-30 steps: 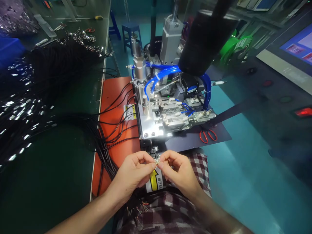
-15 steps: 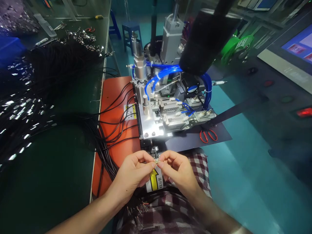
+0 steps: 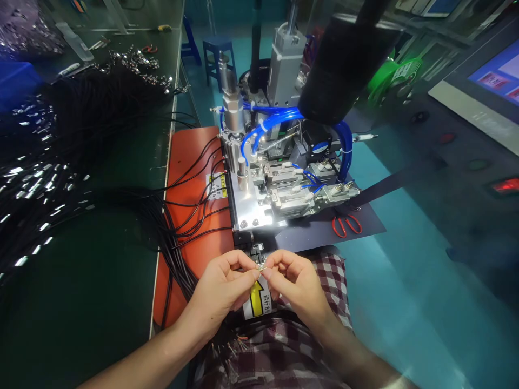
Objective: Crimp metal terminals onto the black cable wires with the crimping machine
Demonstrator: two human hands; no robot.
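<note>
My left hand (image 3: 227,281) and my right hand (image 3: 294,281) meet fingertip to fingertip at the front end of the machine (image 3: 259,205). Both are closed in a pinch on small thin wire ends (image 3: 261,267), whose details are too small to tell. Just below the fingers lies a label with a yellow arrow (image 3: 257,300). Black cables (image 3: 178,259) run beside my left wrist over an orange-red board (image 3: 194,140), several of them reaching the machine's left edge. More cable ends with bared wires (image 3: 235,346) rest near my lap.
Red-handled scissors (image 3: 347,226) lie on the dark plate right of the machine. A dark table (image 3: 81,302) at the left carries a large cable heap (image 3: 105,102). A black cylinder (image 3: 344,70) hangs above the machine. A control panel with a screen (image 3: 498,81) stands at the right.
</note>
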